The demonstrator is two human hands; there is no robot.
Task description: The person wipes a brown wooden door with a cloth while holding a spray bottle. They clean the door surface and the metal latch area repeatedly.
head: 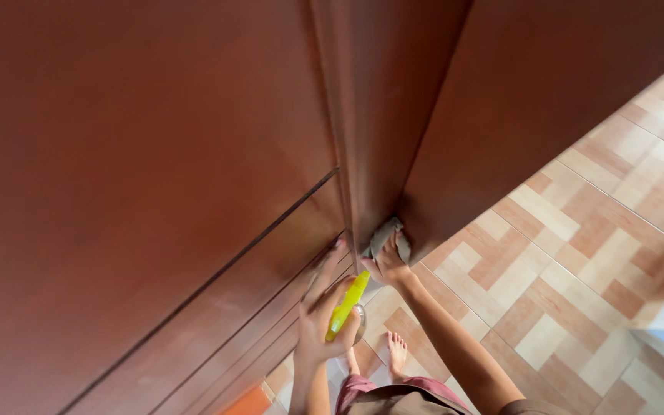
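Right hand (388, 265) presses a crumpled grey cloth (387, 237) against the tall reddish-brown wooden door's (378, 115) edge; left hand (324, 323), beside that edge, grips a yellow spray bottle (346, 304). Wiping looks underway, progress unclear.

Head camera looks steeply down, close along a wooden door (140, 169).

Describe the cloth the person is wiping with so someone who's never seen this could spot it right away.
Start at the tall reddish-brown wooden door and follow its narrow edge down to where it nears the patterned tile floor. There the right hand presses a small crumpled grey cloth against that edge. It is dull and soft, unlike the bright yellow spray bottle in the left hand.
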